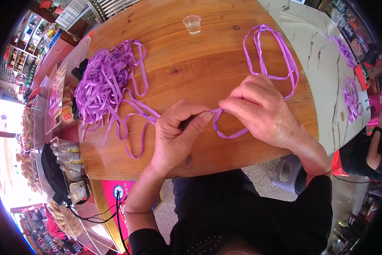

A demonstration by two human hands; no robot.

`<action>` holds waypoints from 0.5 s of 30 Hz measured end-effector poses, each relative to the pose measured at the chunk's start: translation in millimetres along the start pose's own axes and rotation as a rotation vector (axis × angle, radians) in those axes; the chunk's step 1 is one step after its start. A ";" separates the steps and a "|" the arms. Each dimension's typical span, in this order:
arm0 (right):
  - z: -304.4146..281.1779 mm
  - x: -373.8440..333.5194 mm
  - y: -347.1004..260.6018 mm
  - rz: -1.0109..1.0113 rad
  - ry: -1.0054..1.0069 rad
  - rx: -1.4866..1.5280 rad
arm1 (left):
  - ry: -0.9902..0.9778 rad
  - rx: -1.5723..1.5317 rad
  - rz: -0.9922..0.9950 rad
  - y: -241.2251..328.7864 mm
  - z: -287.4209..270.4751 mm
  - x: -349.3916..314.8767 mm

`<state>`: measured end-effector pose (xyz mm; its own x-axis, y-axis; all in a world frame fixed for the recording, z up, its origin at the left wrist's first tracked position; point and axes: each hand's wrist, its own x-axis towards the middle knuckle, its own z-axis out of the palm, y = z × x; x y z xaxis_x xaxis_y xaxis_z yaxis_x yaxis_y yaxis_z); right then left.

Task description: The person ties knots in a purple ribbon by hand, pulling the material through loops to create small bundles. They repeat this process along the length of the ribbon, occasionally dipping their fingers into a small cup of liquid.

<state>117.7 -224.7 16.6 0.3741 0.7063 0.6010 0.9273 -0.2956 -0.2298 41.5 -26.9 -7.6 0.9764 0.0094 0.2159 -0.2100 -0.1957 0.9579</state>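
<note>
Between my two hands runs a purple ribbon (231, 136), with a small loop of it hanging below my right hand. My left hand (178, 131) pinches the ribbon between thumb and forefinger. Close beside it, my right hand (261, 108) is closed on the ribbon too, its fingertips partly hidden. From the left hand the ribbon trails back toward a big tangled heap of purple ribbon (104, 83) at the left of the wooden table (191, 72). Beyond my right hand lie long loops of purple ribbon (290, 63) on the tabletop.
A clear plastic cup (193, 24) holding some liquid stands at the far side. On the right, a white marbled table (310, 51) bears more purple ribbon bundles (351, 100). A grey stool (286, 176) is below the near right edge. Another person's arm (373, 151) shows at far right.
</note>
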 end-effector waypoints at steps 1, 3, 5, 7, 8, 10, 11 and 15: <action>-1.0 -0.9 -1.3 0.037 -0.049 0.066 | 0.004 0.000 0.004 -0.4 1.1 0.6; -1.6 4.0 2.0 0.064 -0.095 0.128 | 0.052 0.058 -0.006 0.5 5.4 2.5; 1.5 20.1 19.0 0.092 0.110 0.252 | 0.144 0.005 -0.024 0.1 4.2 10.4; 4.8 43.0 51.9 0.193 0.182 0.207 | 0.220 -0.065 -0.032 -7.2 2.9 23.8; 12.1 57.8 68.1 0.251 0.213 0.169 | 0.284 -0.116 -0.051 -18.4 -0.4 30.3; 33.6 85.1 109.0 0.141 0.259 0.001 | 0.354 -0.173 -0.050 -35.9 -2.7 39.7; 46.7 97.6 124.4 0.117 0.261 0.006 | 0.372 -0.086 -0.020 -44.9 -1.6 41.6; 92.8 142.8 160.7 0.132 0.152 -0.211 | 0.385 0.063 0.147 -59.0 0.6 43.6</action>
<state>321.5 -111.6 -5.6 0.4697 0.5529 0.6883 0.8411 -0.5172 -0.1585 96.5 -15.6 -54.8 0.8430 0.3405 0.4164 -0.3309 -0.2819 0.9006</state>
